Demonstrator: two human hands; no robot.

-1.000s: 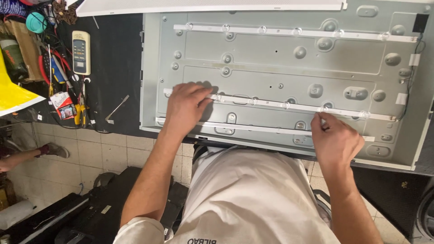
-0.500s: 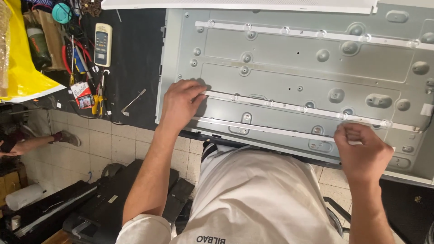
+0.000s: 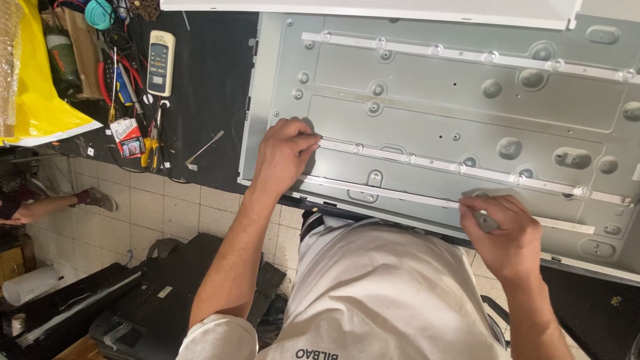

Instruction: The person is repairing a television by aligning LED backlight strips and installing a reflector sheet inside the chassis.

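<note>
The left hand [image 3: 283, 152] is pressed, fingers together, on the left end of the light strip [image 3: 467, 170]. The right hand [image 3: 503, 230] is pinched on the nearer strip [image 3: 400, 195], along the metal panel's [image 3: 413, 127] near edge.

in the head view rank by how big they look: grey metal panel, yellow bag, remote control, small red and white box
1. grey metal panel, by far the largest
2. yellow bag, partly cut off by the frame edge
3. remote control
4. small red and white box, only slightly smaller than the remote control
</note>
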